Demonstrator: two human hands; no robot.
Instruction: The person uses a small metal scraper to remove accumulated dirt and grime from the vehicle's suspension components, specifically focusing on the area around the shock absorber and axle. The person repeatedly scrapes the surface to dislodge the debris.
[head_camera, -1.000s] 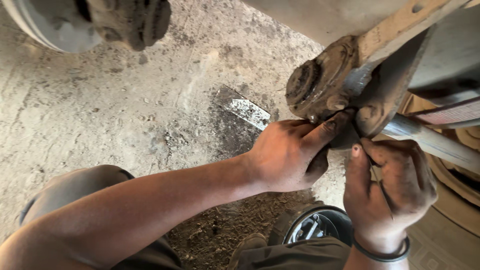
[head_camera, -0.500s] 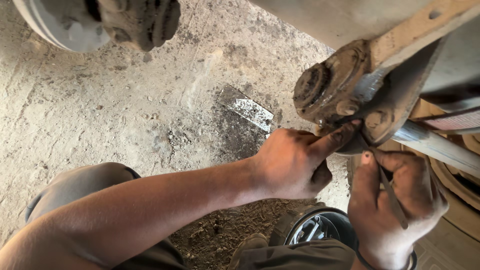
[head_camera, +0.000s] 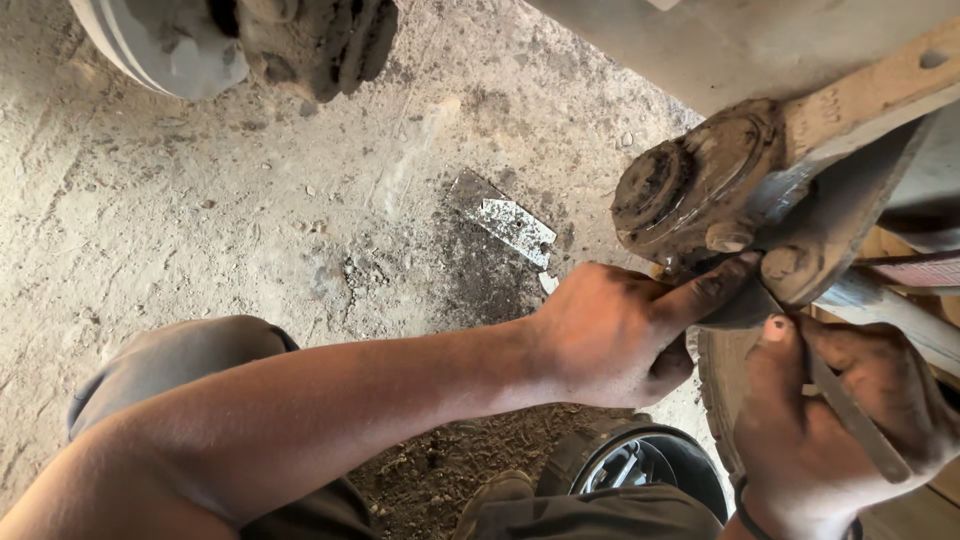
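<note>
Compared with a second ago, the view has shifted so the muddy metal joint sits lower and nearer the middle, and both hands have slid right with it. On the left, the dirt floor carries a flat scrap of metal. The left hand has its fingers stretched together, tips pressing the underside of the joint. The right hand is closed around a flat metal tool just below the joint. No containers show.
</note>
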